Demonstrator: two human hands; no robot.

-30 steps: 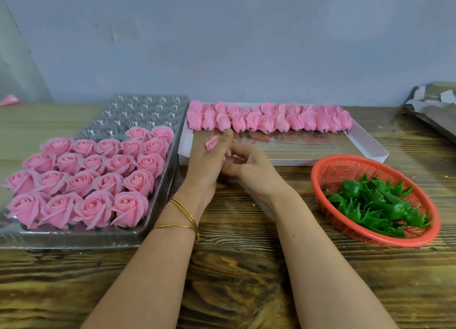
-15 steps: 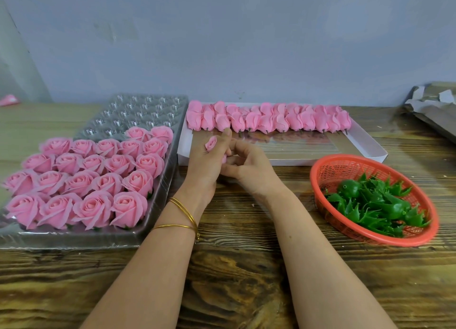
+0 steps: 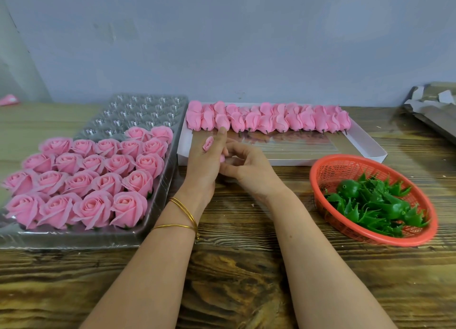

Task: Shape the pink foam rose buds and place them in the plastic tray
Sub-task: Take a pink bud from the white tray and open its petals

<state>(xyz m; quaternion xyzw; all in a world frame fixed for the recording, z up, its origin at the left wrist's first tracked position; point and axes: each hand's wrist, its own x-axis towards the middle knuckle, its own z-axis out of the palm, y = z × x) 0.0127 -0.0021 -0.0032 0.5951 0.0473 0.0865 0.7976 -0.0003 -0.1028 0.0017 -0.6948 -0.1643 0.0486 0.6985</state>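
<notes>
Near the middle of the brown wooden counter (image 3: 234,279), the left hand (image 3: 204,166) keeps a closed grip on a small pink foam rose bud (image 3: 208,143). The right hand (image 3: 249,173) pinches the bud's lower end. Along the left edge, opened pink foam roses (image 3: 93,178) fill the near rows of the clear plastic tray (image 3: 138,111). Just behind the hands, a shallow white box (image 3: 370,151) holds a row of unshaped pink buds (image 3: 269,117). Toward the right edge sits a red plastic basket (image 3: 318,180) of green calyxes (image 3: 370,203).
</notes>
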